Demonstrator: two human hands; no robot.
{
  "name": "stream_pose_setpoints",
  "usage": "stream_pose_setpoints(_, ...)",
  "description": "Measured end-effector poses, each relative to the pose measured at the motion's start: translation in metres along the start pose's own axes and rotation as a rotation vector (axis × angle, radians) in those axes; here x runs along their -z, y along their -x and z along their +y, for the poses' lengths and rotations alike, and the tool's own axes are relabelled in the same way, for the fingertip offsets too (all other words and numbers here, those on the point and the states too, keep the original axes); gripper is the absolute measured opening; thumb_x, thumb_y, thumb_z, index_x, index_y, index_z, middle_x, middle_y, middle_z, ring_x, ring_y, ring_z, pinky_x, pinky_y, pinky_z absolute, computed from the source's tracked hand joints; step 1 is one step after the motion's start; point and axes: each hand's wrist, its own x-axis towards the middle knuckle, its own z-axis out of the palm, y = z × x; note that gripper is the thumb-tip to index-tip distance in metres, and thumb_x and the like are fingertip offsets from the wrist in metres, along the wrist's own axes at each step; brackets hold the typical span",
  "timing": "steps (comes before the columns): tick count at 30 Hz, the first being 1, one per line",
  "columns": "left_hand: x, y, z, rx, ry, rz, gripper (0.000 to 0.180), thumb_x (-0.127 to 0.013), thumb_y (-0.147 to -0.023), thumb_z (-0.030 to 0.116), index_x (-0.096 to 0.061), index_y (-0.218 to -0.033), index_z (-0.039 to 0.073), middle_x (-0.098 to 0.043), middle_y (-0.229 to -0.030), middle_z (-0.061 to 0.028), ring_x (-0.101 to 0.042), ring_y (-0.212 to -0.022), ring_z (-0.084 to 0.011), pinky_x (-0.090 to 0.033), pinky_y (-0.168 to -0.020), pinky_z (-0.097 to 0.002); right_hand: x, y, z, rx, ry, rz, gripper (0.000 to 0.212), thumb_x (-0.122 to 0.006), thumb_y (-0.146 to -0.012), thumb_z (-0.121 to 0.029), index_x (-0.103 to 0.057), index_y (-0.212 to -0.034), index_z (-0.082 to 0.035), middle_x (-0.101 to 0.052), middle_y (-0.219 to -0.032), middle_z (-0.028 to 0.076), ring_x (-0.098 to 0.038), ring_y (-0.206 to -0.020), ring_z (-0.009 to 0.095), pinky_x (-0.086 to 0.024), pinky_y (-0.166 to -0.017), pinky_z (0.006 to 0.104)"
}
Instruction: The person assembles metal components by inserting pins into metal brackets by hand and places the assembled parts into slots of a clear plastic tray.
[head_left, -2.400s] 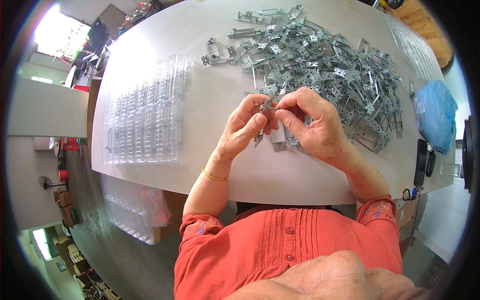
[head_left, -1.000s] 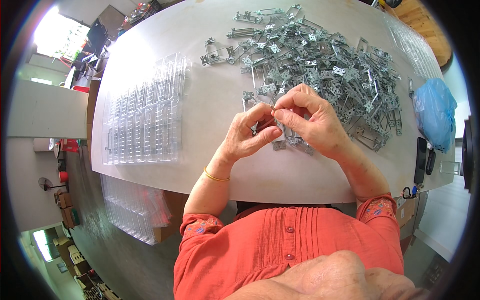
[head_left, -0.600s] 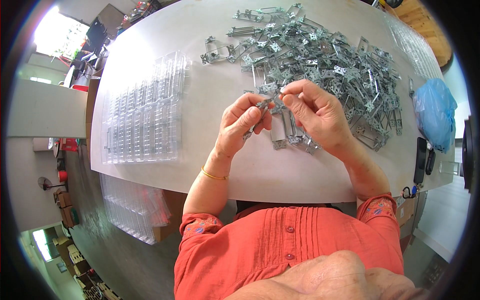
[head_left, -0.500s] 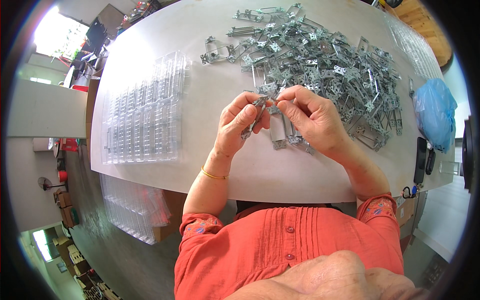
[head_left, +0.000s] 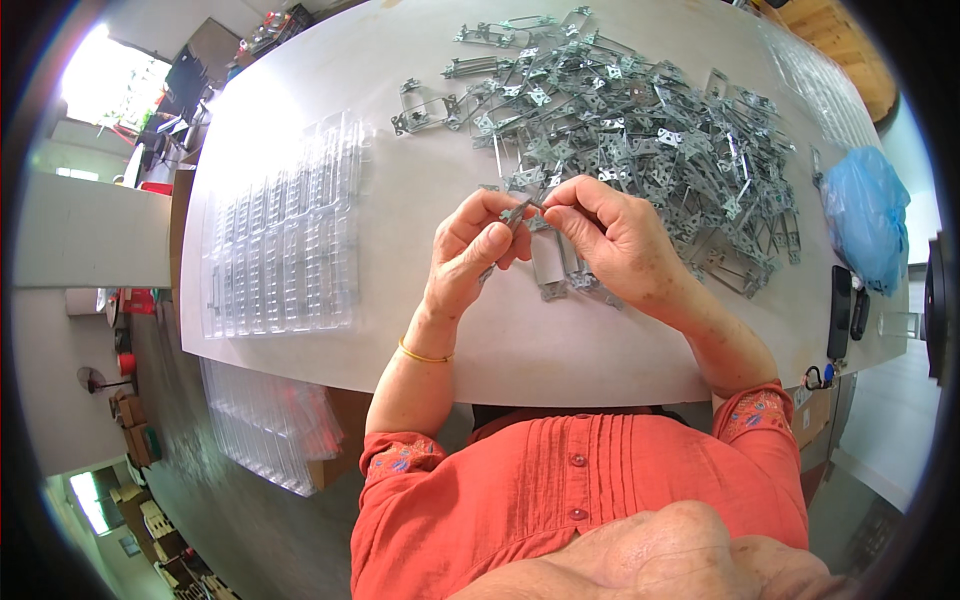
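Over the table's near middle, my left hand [head_left: 468, 250] is closed on a small grey metal bracket [head_left: 515, 214], gripped between thumb and fingers and tilted. My right hand [head_left: 622, 245] meets it at the upper end, thumb and forefinger pinched together. A thin dark piece shows at those fingertips; whether it belongs to the bracket or is separate I cannot tell. Just beyond both hands spreads a large heap of similar metal brackets with thin rods [head_left: 640, 130]. One rectangular bracket [head_left: 549, 262] lies between my hands on the tabletop.
Clear plastic trays with rows of slots [head_left: 285, 235] lie on the table [head_left: 420, 180] at left; more trays [head_left: 265, 425] are stacked below its edge. At right are a blue plastic bag [head_left: 866, 220], a black phone-like object [head_left: 838, 310] and clear plastic sheeting [head_left: 815, 90].
The bracket in my left hand has turned, so less of its flat face shows. My right fingertips have shifted slightly left and down, closer to it. The heap looks the same.
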Motion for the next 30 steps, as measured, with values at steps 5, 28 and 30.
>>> stream_pose_setpoints(5, -0.007, 0.001, 0.002, 0.030, -0.103, -0.016, 0.046, -0.065, -0.093, 0.040, -0.061, -0.112, -0.001, -0.062, -0.080, -0.0051, -0.050, -0.068, -0.0076, -0.037, -0.060, -0.0213, 0.003, 0.004, 0.001, -0.088, -0.116, -0.029, 0.016, -0.060, -0.099, -0.016, -0.061, -0.109, -0.003, -0.062, -0.070, 0.006, -0.055, -0.065, 0.009, -0.045, -0.058, 0.0275)
stream_pose_setpoints(28, -0.005, 0.009, 0.002, 0.011, -0.280, -0.010, 0.052, -0.079, -0.083, 0.038, -0.057, -0.104, -0.005, -0.064, -0.084, -0.0084, -0.059, -0.075, -0.0131, -0.044, -0.065, -0.0235, 0.015, -0.007, 0.001, -0.293, -0.386, -0.364, 0.028, -0.056, -0.100, -0.027, -0.055, -0.109, -0.001, -0.064, -0.077, 0.006, -0.058, -0.066, 0.011, -0.048, -0.059, 0.0279)
stream_pose_setpoints(30, -0.006, 0.011, 0.007, 0.033, -0.314, -0.028, 0.046, -0.077, -0.084, 0.030, -0.057, -0.104, -0.006, -0.063, -0.085, -0.0081, -0.059, -0.077, -0.0141, -0.044, -0.067, -0.0245, 0.013, -0.008, 0.002, -0.298, -0.385, -0.389, 0.026, -0.057, -0.099, -0.026, -0.057, -0.108, -0.001, -0.064, -0.077, 0.006, -0.059, -0.066, 0.011, -0.049, -0.059, 0.0285)
